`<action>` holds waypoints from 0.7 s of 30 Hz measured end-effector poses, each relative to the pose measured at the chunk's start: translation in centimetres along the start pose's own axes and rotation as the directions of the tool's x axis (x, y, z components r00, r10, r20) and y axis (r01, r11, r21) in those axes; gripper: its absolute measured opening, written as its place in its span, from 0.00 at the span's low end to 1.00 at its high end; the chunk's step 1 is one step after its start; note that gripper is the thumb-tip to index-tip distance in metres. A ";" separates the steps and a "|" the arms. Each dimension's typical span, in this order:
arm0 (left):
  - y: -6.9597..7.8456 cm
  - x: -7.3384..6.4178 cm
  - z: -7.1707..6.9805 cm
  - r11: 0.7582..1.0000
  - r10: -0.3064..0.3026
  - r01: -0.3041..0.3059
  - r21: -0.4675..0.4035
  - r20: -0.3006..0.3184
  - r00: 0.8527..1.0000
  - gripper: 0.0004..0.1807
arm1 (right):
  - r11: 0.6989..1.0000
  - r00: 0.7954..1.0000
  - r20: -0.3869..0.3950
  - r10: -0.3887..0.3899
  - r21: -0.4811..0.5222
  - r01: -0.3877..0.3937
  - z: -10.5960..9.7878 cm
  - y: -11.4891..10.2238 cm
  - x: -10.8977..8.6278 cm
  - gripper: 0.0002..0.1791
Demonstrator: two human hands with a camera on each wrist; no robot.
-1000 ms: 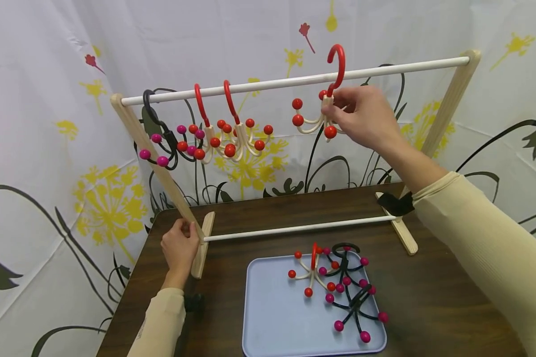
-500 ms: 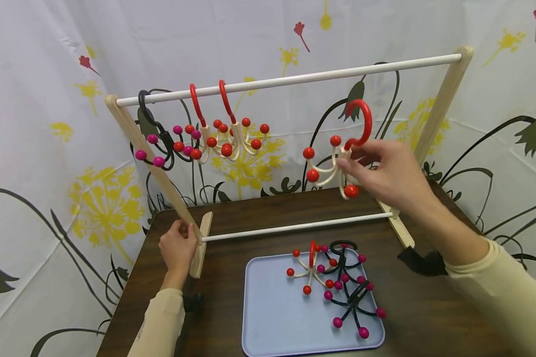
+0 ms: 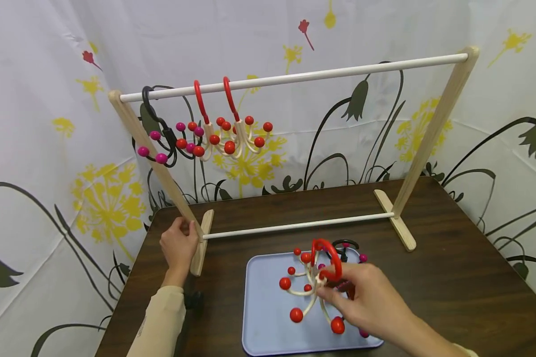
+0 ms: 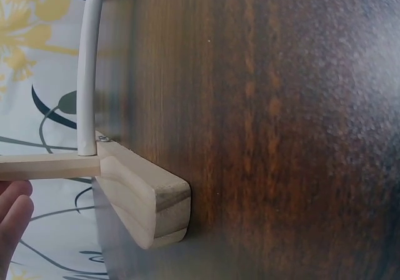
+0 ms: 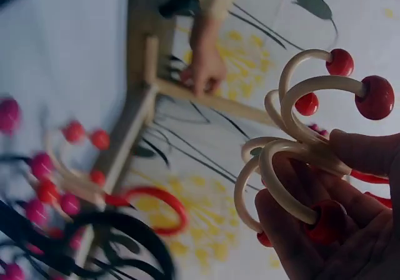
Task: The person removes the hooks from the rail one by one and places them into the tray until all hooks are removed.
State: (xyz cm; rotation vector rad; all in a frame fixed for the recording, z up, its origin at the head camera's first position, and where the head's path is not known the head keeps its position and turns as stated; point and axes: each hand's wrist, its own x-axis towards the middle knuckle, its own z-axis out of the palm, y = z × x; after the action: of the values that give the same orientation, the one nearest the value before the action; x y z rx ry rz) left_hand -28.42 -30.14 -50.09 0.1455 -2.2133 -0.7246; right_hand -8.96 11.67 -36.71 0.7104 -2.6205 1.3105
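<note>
My right hand (image 3: pixel 366 297) pinches the hub of a multi-arm hanger (image 3: pixel 320 281) above the tray. The hanger has a red hook and cream arms tipped with red balls; in the right wrist view, thumb and fingers close around the hanger's hub (image 5: pixel 315 150). My left hand (image 3: pixel 178 245) grips the rack's left wooden post (image 3: pixel 167 178) near its foot; the left wrist view catches only fingertips (image 4: pixel 14 214) against it. On the blue tray (image 3: pixel 268 317), another red-and-cream hanger and black hangers with magenta balls lie partly hidden behind the right hand and held hanger.
From the rack's white upper bar (image 3: pixel 317 76) hang a black hanger (image 3: pixel 168 136) and two red-hooked hangers, all toward the left end. A lower white bar (image 3: pixel 295 226) joins the wooden feet. A flower-printed curtain (image 3: pixel 268 29) stands behind the dark wooden table (image 3: pixel 446 258).
My right hand has brought the held red-hooked hanger down from the upper bar, moving forward of the rack to above the tray. The left hand stays at the post.
</note>
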 end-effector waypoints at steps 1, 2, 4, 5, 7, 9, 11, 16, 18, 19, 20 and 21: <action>0.0 -0.1 0.1 1.000 0.004 -0.004 -0.001 0.003 1.000 0.08 | 1.000 1.000 0.022 0.000 -0.001 0.000 0.7 0.5 -0.6 0.06; -0.1 -0.1 0.1 1.000 0.006 -0.006 -0.002 0.004 1.000 0.08 | 1.000 0.998 0.056 0.007 0.006 -0.008 1.4 0.9 -1.1 0.05; -0.2 -0.3 0.1 1.000 0.008 -0.008 -0.002 0.002 1.000 0.08 | 0.999 0.990 0.134 0.035 0.015 -0.037 2.6 1.9 -1.9 0.05; -0.2 -0.3 0.1 1.000 0.007 -0.007 -0.001 0.001 1.000 0.07 | 0.998 0.983 0.175 0.059 0.007 -0.061 3.0 2.4 -2.2 0.05; -0.3 -0.3 0.1 1.000 0.007 -0.007 -0.003 -0.005 1.000 0.07 | 0.993 0.961 0.249 0.120 -0.005 -0.122 3.9 3.3 -2.6 0.06; -0.3 -0.3 0.0 1.000 0.006 -0.006 -0.003 -0.009 1.000 0.07 | 0.985 0.941 0.294 0.168 -0.012 -0.173 4.6 4.2 -2.9 0.08; -0.2 -0.2 -0.1 1.000 0.007 -0.007 -0.006 -0.008 1.000 0.07 | 0.980 0.928 0.317 0.196 -0.021 -0.200 5.2 4.9 -3.1 0.11; 0.1 0.0 -0.1 1.000 0.009 -0.009 -0.012 -0.007 1.000 0.07 | 0.977 0.926 0.315 0.206 -0.006 -0.215 6.0 6.6 -3.6 0.17; 0.2 0.0 -0.1 1.000 0.010 -0.011 -0.017 -0.004 1.000 0.07 | 0.975 0.926 0.312 0.212 -0.001 -0.222 6.3 7.1 -3.8 0.16; 0.2 0.1 -0.1 1.000 0.008 -0.008 -0.018 -0.003 1.000 0.07 | 0.975 0.927 0.310 0.213 0.000 -0.224 6.4 7.3 -3.8 0.15; 0.2 0.1 -0.2 1.000 0.007 -0.007 -0.020 -0.004 1.000 0.06 | 0.974 0.926 0.310 0.214 0.000 -0.225 6.5 7.4 -3.8 0.15; 0.2 0.1 -0.2 1.000 0.007 -0.007 -0.022 -0.006 1.000 0.06 | 0.975 0.927 0.309 0.213 -0.003 -0.223 6.6 7.5 -3.8 0.15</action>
State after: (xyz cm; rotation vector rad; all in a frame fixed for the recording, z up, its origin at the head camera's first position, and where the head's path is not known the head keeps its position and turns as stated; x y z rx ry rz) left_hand -28.33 -30.08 -49.79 0.1286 -2.1981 -0.7435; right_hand -8.45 11.72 -47.37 0.6930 -3.0094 1.4020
